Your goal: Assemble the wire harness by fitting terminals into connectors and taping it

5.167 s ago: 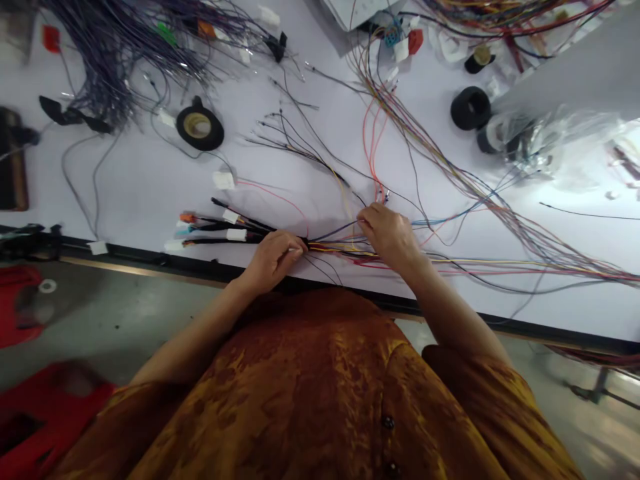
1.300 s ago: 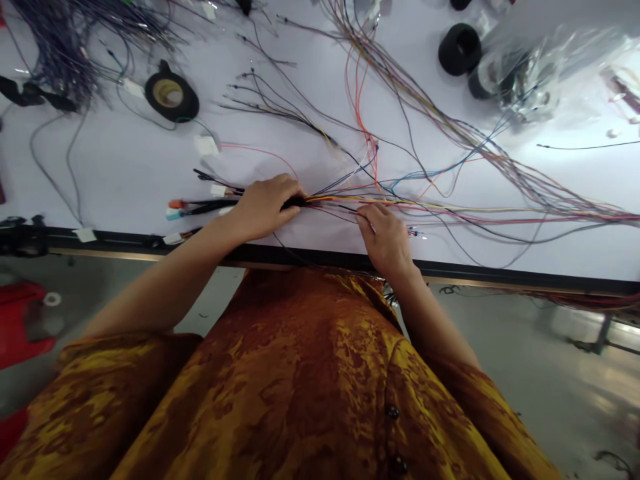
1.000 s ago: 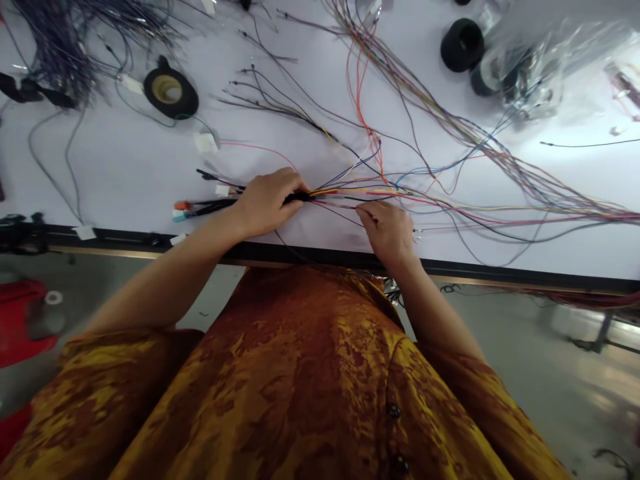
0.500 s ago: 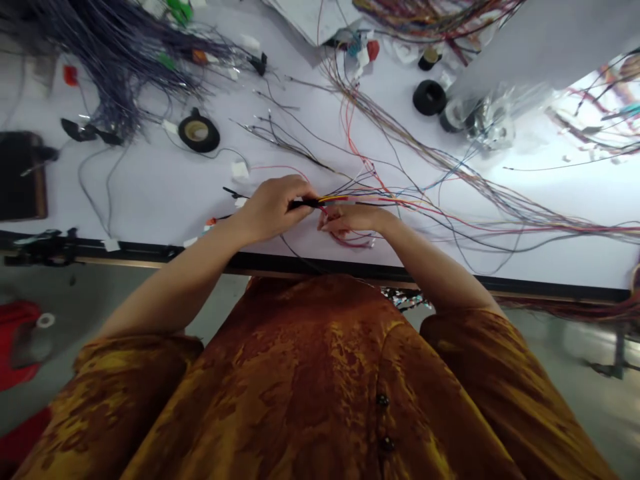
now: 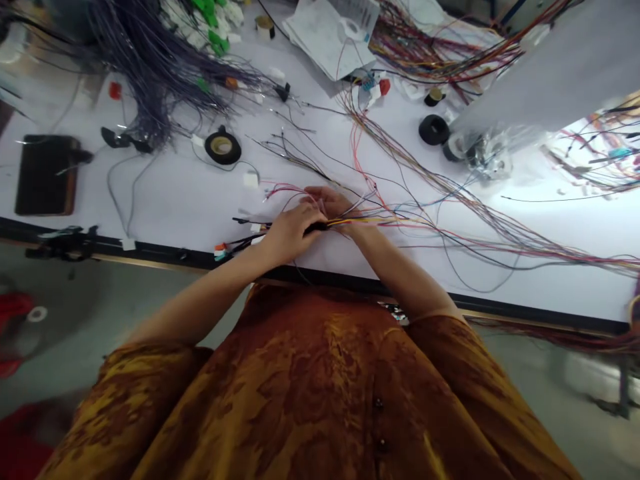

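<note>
My left hand (image 5: 295, 230) is closed around a wire bundle (image 5: 316, 228), wrapped in black where it leaves the fingers. Yellow, red and dark wires (image 5: 390, 221) run right from that grip. Just beyond it, my right hand (image 5: 331, 200) reaches across, its fingers curled at several pink-red wires (image 5: 285, 189) whose loose ends point left. Part of the right hand is hidden behind the left hand and the wires. Black sleeved ends and an orange-and-white connector (image 5: 221, 250) lie by my left forearm.
Black tape rolls (image 5: 223, 146) (image 5: 433, 129) lie on the white table. A dark phone-like slab (image 5: 47, 175) is at the left. Purple wires (image 5: 150, 73) heap at the back left, near papers (image 5: 320, 37). A long loose harness (image 5: 465, 175) stretches right. The table's black edge (image 5: 540, 313) runs before me.
My right hand has moved from the near side of the bundle to its far side. The pink-red wire ends now point left instead of right. The view has shifted slightly.
</note>
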Demonstrator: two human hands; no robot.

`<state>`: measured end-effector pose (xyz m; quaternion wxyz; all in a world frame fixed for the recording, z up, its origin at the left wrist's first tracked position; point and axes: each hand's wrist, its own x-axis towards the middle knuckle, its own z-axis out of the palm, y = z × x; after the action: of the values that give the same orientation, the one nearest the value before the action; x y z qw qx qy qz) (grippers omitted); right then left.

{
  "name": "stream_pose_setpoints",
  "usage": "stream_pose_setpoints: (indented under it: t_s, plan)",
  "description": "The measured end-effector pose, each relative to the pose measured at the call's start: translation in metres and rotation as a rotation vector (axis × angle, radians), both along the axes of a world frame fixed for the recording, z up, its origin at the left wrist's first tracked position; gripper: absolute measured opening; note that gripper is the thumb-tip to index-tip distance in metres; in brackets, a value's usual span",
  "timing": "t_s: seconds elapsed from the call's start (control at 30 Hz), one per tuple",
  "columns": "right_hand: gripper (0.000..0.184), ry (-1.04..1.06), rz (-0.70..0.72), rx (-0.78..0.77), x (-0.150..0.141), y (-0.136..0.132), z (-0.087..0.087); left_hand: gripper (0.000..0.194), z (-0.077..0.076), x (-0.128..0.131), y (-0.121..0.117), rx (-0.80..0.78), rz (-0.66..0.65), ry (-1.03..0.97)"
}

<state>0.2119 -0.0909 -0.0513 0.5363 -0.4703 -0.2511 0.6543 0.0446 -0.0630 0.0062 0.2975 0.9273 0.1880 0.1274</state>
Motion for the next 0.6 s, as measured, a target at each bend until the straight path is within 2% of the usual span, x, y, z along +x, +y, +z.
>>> stream_pose_setpoints:
  t_s: [0.1,0.2,0.27,0.33,0.4,0.47,0.53,0.6]
  plan:
    - [0.033,0.021,-0.054,-0.084,0.012,-0.051,0.003,0.026,-0.009,-0.001,-0.004,0.004,0.047,0.044]
    - [0.029,-0.029,-0.038,-0.169,0.027,-0.108,0.023,0.025,-0.017,-0.002,-0.006,0.016,0.067,0.119]
    - [0.026,-0.31,-0.001,-0.198,0.034,-0.135,0.045,0.025,-0.021,-0.003,-0.009,0.023,0.037,0.202]
    - [0.019,-0.6,0.093,-0.139,0.036,-0.145,0.068,0.025,-0.024,-0.003,-0.013,0.044,-0.003,0.293]
    - [0.02,-0.841,0.094,-0.01,0.034,-0.136,0.081,0.026,-0.025,-0.004,-0.018,0.084,-0.031,0.367]
    - [0.021,-1.086,0.019,0.102,0.027,-0.11,0.082,0.026,-0.026,-0.005,-0.022,0.139,-0.027,0.406]
    - [0.018,-1.333,0.037,0.093,0.018,-0.076,0.07,0.027,-0.028,-0.006,-0.025,0.189,-0.023,0.412]
    - [0.012,-1.502,0.112,-0.025,0.008,-0.043,0.054,0.029,-0.03,-0.008,-0.026,0.221,-0.038,0.399]
